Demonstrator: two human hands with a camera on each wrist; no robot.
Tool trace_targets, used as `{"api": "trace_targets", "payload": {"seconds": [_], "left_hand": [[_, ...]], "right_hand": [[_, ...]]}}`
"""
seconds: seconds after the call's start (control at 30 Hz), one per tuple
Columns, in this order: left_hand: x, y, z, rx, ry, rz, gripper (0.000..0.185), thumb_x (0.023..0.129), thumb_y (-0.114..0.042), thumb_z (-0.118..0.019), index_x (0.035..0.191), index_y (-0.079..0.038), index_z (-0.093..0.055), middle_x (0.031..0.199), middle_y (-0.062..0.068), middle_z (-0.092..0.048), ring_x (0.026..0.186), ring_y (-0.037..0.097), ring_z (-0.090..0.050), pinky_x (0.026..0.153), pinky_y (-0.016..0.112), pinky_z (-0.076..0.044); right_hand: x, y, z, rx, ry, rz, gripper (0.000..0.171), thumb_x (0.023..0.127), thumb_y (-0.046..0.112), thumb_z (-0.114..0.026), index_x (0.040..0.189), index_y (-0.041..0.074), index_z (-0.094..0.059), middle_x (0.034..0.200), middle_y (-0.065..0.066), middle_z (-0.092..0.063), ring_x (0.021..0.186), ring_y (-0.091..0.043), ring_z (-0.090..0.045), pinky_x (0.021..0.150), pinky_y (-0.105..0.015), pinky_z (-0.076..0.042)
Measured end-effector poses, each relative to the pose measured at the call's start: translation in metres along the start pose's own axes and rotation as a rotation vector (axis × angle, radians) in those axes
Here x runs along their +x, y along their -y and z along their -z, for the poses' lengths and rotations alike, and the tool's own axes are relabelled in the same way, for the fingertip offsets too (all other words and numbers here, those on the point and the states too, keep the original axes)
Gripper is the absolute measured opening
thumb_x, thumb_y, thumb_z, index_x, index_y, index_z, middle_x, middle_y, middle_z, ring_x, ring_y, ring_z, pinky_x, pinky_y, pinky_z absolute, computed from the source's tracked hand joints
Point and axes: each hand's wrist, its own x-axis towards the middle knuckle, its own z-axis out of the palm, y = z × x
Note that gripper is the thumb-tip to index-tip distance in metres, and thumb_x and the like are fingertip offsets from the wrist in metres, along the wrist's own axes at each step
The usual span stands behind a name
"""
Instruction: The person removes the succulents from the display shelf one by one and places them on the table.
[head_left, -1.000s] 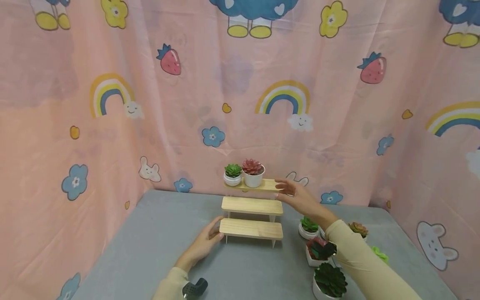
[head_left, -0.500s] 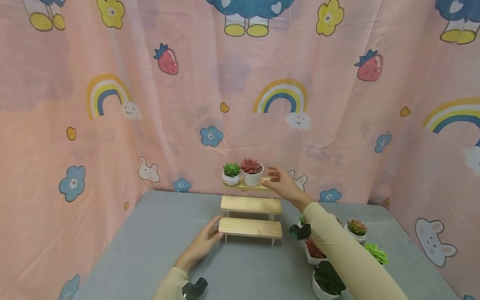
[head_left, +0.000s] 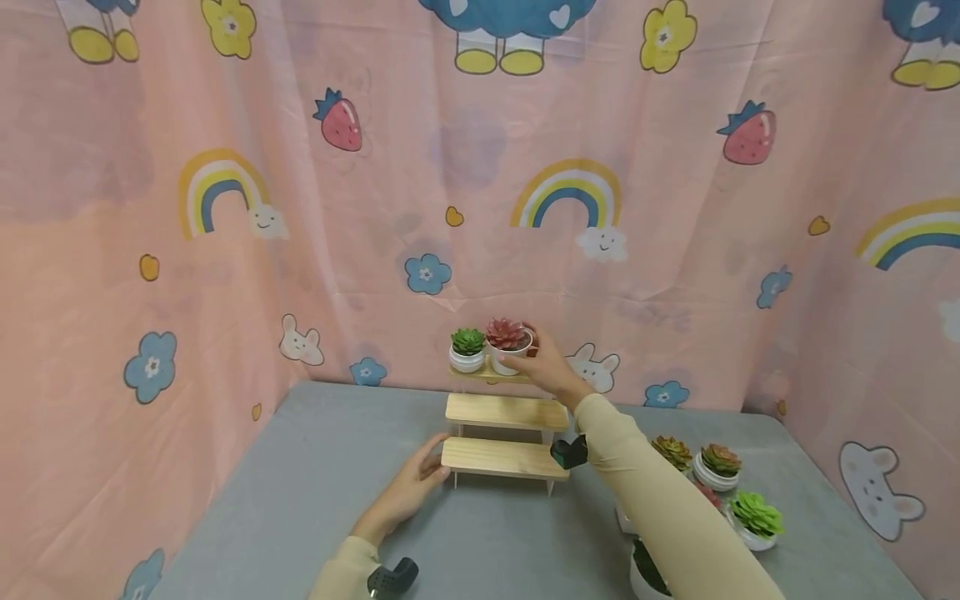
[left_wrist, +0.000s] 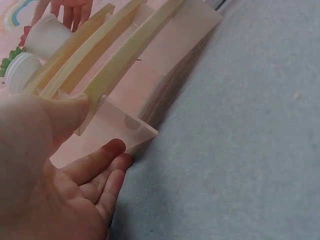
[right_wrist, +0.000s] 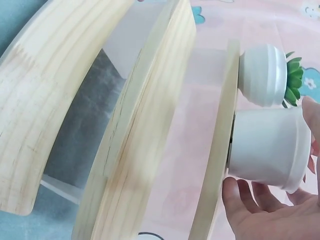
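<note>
Pink cartoon curtain behind a grey surface (head_left: 315,500) with a three-step wooden stand (head_left: 504,433) mid-frame.
Right hand (head_left: 546,365) cups the red succulent pot (head_left: 509,347) on the top step, fingers curled round its white side, right beside a green pot (head_left: 467,349). Left hand (head_left: 408,487) lies relaxed, fingers straight, touching the stand's bottom-left end. More pots (head_left: 720,475) sit lower right.

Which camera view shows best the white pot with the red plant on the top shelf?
The right wrist view: the white pot fills the frame, standing on the top shelf with the right hand at it. The head view shows it small but with its red plant. The left wrist view shows only its side at the edge.
</note>
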Motion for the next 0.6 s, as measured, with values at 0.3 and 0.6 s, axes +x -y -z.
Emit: {"api": "trace_targets", "payload": {"seconds": [0.3, 0.6], "left_hand": [[0.0003, -0.0018, -0.0006, 0.0, -0.002, 0.007, 0.063, 0.106, -0.027, -0.053, 0.161, -0.017, -0.025, 0.154, 0.029, -0.043, 0.141, 0.045, -0.046, 0.113, 0.061, -0.041], [0.0002, -0.0001, -0.0011, 0.007, -0.002, -0.003, 0.063, 0.106, -0.029, -0.052, 0.161, -0.015, -0.024, 0.154, 0.029, -0.043, 0.141, 0.045, -0.046, 0.113, 0.061, -0.041]], "right_hand": [[0.0053, -0.0032, -0.0045, -0.019, -0.05, 0.041, 0.07, 0.095, 0.012, -0.07, 0.154, 0.004, -0.033, 0.147, -0.023, -0.049, 0.127, -0.034, -0.054, 0.091, -0.024, -0.049], [0.0052, -0.0048, -0.0037, -0.056, -0.071, 0.046, 0.069, 0.094, 0.017, -0.073, 0.152, 0.002, -0.039, 0.146, -0.024, -0.052, 0.128, -0.035, -0.055, 0.101, -0.035, -0.052]]}}
